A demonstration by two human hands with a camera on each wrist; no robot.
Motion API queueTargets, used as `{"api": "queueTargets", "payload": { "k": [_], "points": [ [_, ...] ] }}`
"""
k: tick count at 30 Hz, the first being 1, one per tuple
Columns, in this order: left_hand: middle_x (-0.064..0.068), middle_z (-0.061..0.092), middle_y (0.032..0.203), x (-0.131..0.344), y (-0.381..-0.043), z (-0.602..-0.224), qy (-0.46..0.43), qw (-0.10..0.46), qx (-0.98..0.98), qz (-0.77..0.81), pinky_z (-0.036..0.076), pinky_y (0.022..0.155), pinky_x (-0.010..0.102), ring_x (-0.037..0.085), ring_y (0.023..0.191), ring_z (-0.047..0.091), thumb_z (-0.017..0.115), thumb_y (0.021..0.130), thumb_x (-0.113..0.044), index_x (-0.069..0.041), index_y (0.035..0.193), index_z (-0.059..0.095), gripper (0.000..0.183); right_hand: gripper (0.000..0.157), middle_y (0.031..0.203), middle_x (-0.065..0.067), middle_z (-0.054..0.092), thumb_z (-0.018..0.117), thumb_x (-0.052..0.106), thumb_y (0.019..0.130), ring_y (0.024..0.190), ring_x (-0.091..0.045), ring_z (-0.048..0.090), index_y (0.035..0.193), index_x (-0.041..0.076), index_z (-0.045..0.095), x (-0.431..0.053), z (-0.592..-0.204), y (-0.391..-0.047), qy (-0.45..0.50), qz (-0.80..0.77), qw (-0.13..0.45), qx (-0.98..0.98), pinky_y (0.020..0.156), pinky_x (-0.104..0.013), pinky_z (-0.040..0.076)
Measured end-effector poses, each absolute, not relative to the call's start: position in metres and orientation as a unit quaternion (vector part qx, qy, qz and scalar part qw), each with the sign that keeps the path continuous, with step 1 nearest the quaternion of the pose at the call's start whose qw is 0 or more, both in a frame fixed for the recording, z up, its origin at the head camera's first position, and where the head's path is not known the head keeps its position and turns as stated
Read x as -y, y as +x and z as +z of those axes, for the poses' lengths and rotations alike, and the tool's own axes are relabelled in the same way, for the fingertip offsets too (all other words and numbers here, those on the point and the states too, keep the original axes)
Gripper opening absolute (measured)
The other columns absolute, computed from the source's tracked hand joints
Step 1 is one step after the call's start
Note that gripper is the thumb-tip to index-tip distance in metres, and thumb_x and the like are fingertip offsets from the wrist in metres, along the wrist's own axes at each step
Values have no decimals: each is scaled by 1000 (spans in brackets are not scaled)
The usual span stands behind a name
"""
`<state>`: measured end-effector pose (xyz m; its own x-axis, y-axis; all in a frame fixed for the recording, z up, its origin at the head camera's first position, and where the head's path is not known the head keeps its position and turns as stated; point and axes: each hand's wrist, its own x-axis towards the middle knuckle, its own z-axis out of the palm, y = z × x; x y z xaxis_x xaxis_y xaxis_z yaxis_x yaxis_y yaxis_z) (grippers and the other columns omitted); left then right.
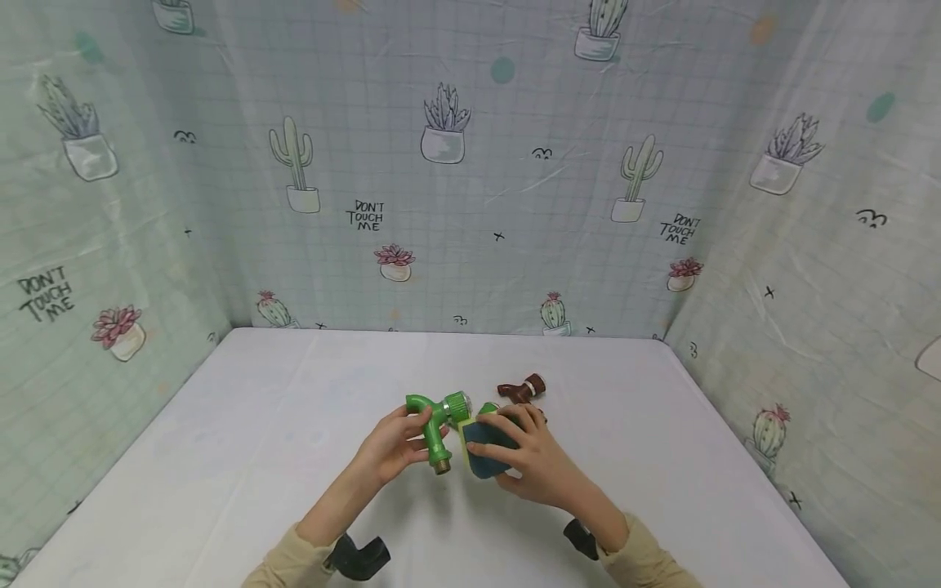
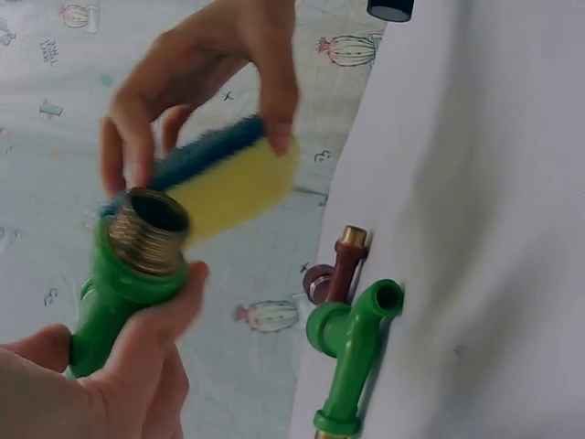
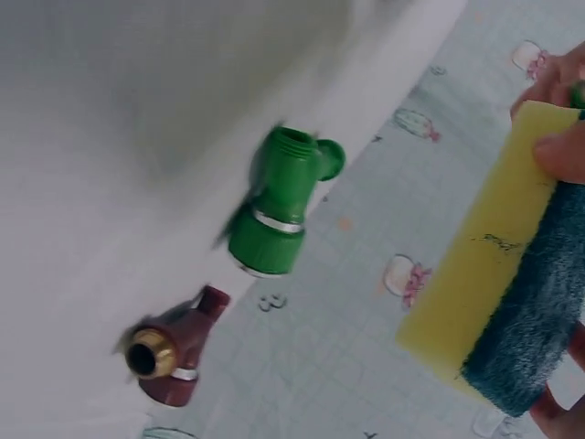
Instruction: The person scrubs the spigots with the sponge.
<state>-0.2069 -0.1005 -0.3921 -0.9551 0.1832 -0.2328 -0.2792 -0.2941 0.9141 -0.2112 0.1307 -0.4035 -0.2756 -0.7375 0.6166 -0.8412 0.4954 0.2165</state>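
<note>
My left hand (image 1: 391,446) holds a green plastic tap (image 1: 431,425) above the table, its knob toward the right and a brass-coloured threaded end pointing down. In the left wrist view the thumb and fingers wrap the tap's body (image 2: 102,320) below the open threaded end. In my right hand (image 1: 542,464) is a yellow sponge (image 3: 494,238) with a dark blue-green scouring side (image 1: 485,447). The fingers grip it by its edges, right beside the tap. In the left wrist view the sponge (image 2: 239,183) lies partly behind the tap's threaded end.
Behind the sponge lie a second green tap (image 3: 288,197) and a dark red-brown tap (image 1: 520,389) on the white table (image 1: 220,457). A black pipe elbow (image 1: 360,559) sits by the left forearm. Another black piece (image 1: 581,539) is partly under the right forearm. Patterned sheets surround the table.
</note>
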Motion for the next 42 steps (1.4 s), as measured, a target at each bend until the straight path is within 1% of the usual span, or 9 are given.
{"api": "queueTargets", "payload": {
  "k": [5, 13, 17, 20, 23, 25, 30, 37, 42],
  "points": [
    [17, 52, 109, 97, -205, -392, -52, 133, -614, 776, 52, 77, 50, 33, 96, 61, 57, 87, -21, 1, 121, 44, 42, 71, 127, -8, 46, 83, 26, 54, 110, -28, 40, 119, 29, 55, -128, -390, -214, 495, 85, 380, 777, 91, -46, 32],
    [7, 57, 92, 97, -204, -390, -66, 127, -589, 796, 56, 68, 27, 19, 83, 63, 59, 86, -19, 6, 116, 48, 41, 68, 127, -6, 48, 83, 26, 55, 110, -28, 40, 117, 32, 56, -126, -401, -215, 484, 28, 404, 776, 92, -48, 30],
    [7, 59, 90, 99, -206, -389, -69, 129, -572, 807, 55, 68, 22, 15, 81, 63, 57, 88, -18, 10, 118, 45, 43, 67, 125, -4, 49, 84, 28, 53, 108, -26, 41, 114, 34, 56, -134, -417, -216, 489, -9, 400, 775, 92, -49, 31],
    [14, 56, 97, 100, -206, -389, -69, 125, -566, 812, 55, 69, 24, 18, 81, 64, 55, 89, -16, 7, 129, 31, 52, 71, 125, -5, 49, 85, 30, 50, 107, -26, 41, 115, 34, 56, -140, -422, -215, 493, 3, 405, 770, 91, -48, 31],
    [19, 47, 108, 100, -205, -390, -60, 121, -567, 812, 56, 68, 27, 23, 82, 64, 54, 89, -13, -7, 137, 19, 60, 73, 124, -7, 50, 86, 30, 48, 106, -27, 41, 115, 31, 57, -138, -419, -211, 503, 45, 416, 757, 89, -48, 31],
    [20, 45, 112, 99, -204, -391, -52, 118, -581, 804, 56, 66, 27, 23, 81, 63, 55, 88, -13, -15, 137, 22, 59, 75, 124, -8, 50, 86, 31, 46, 106, -27, 41, 116, 29, 58, -134, -416, -210, 510, 64, 419, 749, 88, -48, 31],
    [16, 50, 109, 97, -204, -393, -2, 135, -625, 769, 55, 70, 27, 18, 80, 64, 59, 86, -20, -3, 124, 46, 43, 72, 126, -8, 47, 85, 29, 50, 109, -28, 39, 117, 28, 57, -125, -411, -213, 500, 102, 404, 759, 87, -46, 32],
    [25, 53, 117, 113, -204, -393, 112, 237, -652, 712, 53, 75, 47, 33, 97, 62, 58, 87, -20, 3, 131, 39, 53, 58, 129, -8, 44, 79, 25, 60, 113, -25, 34, 114, 25, 57, -131, -411, -217, 454, 191, 333, 804, 84, -48, 39],
    [20, 65, 98, 114, -203, -395, 156, 233, -703, 653, 53, 70, 49, 27, 90, 64, 66, 80, -16, 0, 123, 46, 51, 45, 130, -6, 44, 76, 24, 66, 111, -19, 33, 107, 24, 58, -133, -406, -217, 430, 272, 260, 821, 78, -46, 44]
  ]
}}
